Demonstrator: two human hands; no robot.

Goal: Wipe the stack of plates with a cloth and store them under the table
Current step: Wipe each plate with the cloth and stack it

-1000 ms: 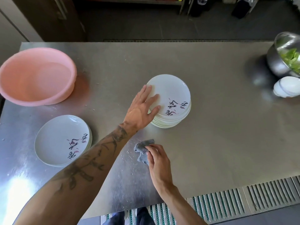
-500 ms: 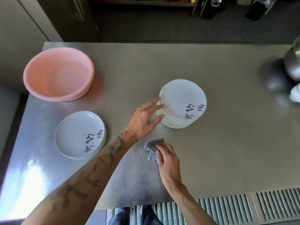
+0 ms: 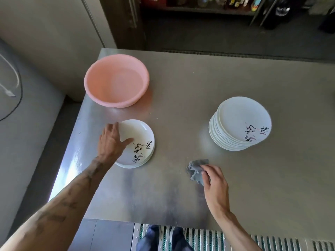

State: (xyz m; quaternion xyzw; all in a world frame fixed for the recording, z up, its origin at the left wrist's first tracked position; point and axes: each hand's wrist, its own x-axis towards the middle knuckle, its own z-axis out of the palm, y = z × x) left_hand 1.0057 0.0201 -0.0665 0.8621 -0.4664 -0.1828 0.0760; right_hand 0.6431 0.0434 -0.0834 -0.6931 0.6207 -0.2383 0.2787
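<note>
Left hand (image 3: 110,142) moved off tall stack (image 3: 241,116), now grips short stack (image 3: 140,134).

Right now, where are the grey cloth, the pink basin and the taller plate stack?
grey cloth (image 3: 194,169), head view, crumpled left part.
pink basin (image 3: 117,104), head view, near outer wall.
taller plate stack (image 3: 243,118), head view, top plate's middle.

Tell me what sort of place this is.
Likely a commercial kitchen's dish area: a stainless steel table, a tall stack and short stack of matching printed plates, and slatted floor matting.
</note>
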